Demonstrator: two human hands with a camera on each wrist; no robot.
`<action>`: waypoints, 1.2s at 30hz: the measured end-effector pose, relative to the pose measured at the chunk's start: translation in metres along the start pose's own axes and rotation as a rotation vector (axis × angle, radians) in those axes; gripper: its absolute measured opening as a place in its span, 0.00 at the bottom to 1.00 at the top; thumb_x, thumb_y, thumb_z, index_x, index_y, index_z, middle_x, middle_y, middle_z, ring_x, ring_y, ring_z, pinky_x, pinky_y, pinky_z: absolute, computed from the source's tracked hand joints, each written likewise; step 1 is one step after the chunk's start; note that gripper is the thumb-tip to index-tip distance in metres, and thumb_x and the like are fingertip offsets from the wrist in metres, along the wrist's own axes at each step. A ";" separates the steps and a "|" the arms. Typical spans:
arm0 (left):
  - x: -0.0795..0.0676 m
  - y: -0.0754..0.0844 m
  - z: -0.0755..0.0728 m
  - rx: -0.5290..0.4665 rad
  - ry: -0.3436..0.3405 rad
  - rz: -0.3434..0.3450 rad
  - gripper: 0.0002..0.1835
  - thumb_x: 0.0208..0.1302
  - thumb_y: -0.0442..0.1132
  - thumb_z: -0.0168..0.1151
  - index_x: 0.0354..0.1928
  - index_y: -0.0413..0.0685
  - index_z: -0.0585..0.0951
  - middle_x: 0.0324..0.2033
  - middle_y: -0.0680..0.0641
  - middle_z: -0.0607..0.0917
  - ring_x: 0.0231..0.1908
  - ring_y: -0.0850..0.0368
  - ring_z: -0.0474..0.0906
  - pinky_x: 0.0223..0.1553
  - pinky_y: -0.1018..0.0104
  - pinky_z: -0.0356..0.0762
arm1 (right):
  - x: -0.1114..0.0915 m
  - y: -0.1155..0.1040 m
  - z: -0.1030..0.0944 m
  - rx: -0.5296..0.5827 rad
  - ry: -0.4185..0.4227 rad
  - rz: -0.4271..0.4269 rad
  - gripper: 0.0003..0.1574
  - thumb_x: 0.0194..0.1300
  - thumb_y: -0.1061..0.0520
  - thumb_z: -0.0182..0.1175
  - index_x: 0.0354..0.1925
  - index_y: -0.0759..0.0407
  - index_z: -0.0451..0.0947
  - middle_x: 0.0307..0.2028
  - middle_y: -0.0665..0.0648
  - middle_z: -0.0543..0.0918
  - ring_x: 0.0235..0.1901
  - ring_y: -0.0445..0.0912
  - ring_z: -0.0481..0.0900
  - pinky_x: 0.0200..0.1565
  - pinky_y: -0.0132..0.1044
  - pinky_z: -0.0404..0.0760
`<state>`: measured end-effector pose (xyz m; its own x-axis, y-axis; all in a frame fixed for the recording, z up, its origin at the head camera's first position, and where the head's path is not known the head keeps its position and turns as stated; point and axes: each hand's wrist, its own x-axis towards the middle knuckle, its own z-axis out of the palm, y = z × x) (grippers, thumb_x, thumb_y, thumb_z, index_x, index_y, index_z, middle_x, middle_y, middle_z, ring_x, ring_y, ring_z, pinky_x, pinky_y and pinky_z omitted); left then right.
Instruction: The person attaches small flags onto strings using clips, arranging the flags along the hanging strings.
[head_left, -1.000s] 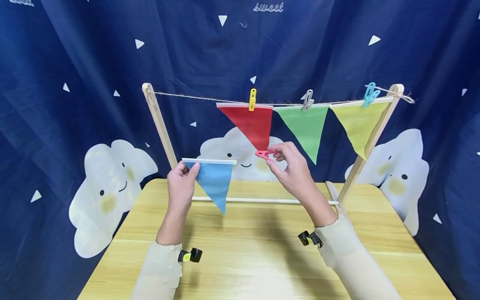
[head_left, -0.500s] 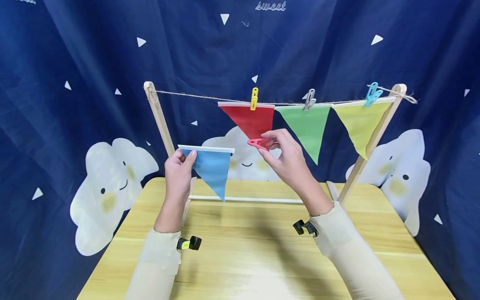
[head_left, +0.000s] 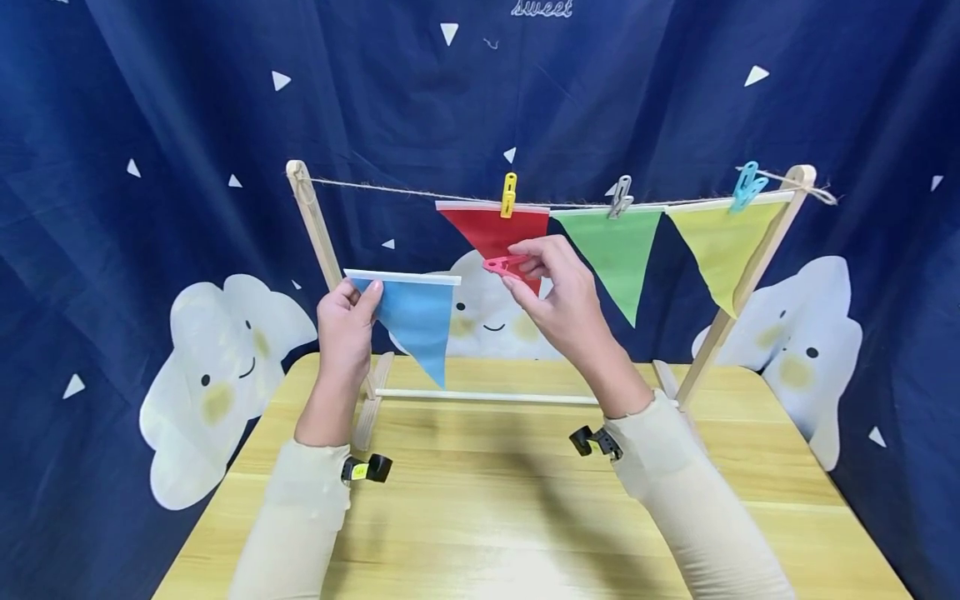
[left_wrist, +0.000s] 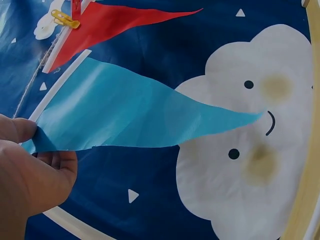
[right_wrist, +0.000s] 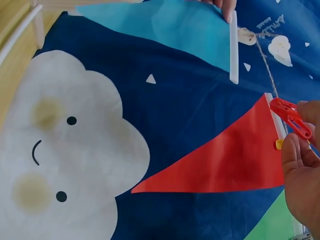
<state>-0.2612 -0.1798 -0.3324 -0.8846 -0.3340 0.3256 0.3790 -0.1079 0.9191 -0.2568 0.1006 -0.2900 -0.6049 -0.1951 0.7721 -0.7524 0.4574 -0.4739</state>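
Observation:
My left hand (head_left: 347, 323) pinches a blue triangular pennant (head_left: 420, 317) near the left end of its white top strip; the point hangs down. In my right hand (head_left: 558, 283) a pink-red clothespin (head_left: 504, 265) is held between thumb and fingers, overlapping the red pennant (head_left: 495, 229) in the head view. Behind both hands runs a twine line (head_left: 397, 191). On it hang the red pennant under a yellow clothespin (head_left: 508, 197), a green pennant (head_left: 617, 250) under a grey clothespin (head_left: 620, 198), and a yellow pennant (head_left: 723, 246) under a light-blue clothespin (head_left: 747, 187).
Wooden posts hold the twine, a left post (head_left: 315, 221) and a right post (head_left: 765, 258), joined low down by a white rod (head_left: 495, 397). The frame stands on a wooden table (head_left: 465, 483). A dark blue curtain (head_left: 390, 100) with clouds hangs behind.
My left hand has raised the blue pennant and shifted it slightly left. My right hand has moved up and left with the clothespin. The hanging pennants stay put.

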 end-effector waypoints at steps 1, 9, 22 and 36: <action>0.001 0.001 0.000 -0.007 0.001 -0.001 0.10 0.73 0.35 0.63 0.31 0.43 0.76 0.17 0.56 0.62 0.20 0.61 0.56 0.26 0.72 0.57 | 0.001 -0.001 0.001 0.000 0.003 -0.001 0.28 0.61 0.61 0.75 0.57 0.61 0.78 0.49 0.58 0.81 0.45 0.45 0.82 0.47 0.43 0.86; 0.010 0.013 -0.001 -0.019 0.005 0.021 0.18 0.73 0.36 0.64 0.23 0.47 0.70 0.16 0.56 0.61 0.19 0.61 0.55 0.25 0.71 0.55 | 0.012 -0.011 0.005 0.038 0.043 -0.005 0.27 0.60 0.60 0.76 0.55 0.63 0.78 0.48 0.58 0.81 0.45 0.45 0.81 0.49 0.42 0.87; 0.025 0.029 0.003 -0.038 0.009 0.000 0.13 0.73 0.36 0.64 0.28 0.46 0.76 0.17 0.56 0.63 0.20 0.61 0.57 0.25 0.72 0.58 | 0.031 -0.024 0.012 0.084 0.028 -0.081 0.26 0.62 0.60 0.74 0.56 0.64 0.79 0.50 0.59 0.84 0.47 0.46 0.84 0.53 0.38 0.86; 0.036 0.045 0.007 -0.163 -0.002 -0.042 0.04 0.72 0.34 0.64 0.43 0.40 0.82 0.18 0.55 0.68 0.18 0.63 0.61 0.24 0.75 0.62 | 0.046 -0.029 0.012 0.081 0.042 -0.118 0.25 0.61 0.59 0.76 0.53 0.63 0.80 0.45 0.58 0.85 0.44 0.45 0.85 0.48 0.38 0.85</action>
<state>-0.2782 -0.1899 -0.2774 -0.9011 -0.3243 0.2878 0.3802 -0.2722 0.8839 -0.2663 0.0677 -0.2460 -0.5012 -0.2063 0.8404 -0.8372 0.3613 -0.4106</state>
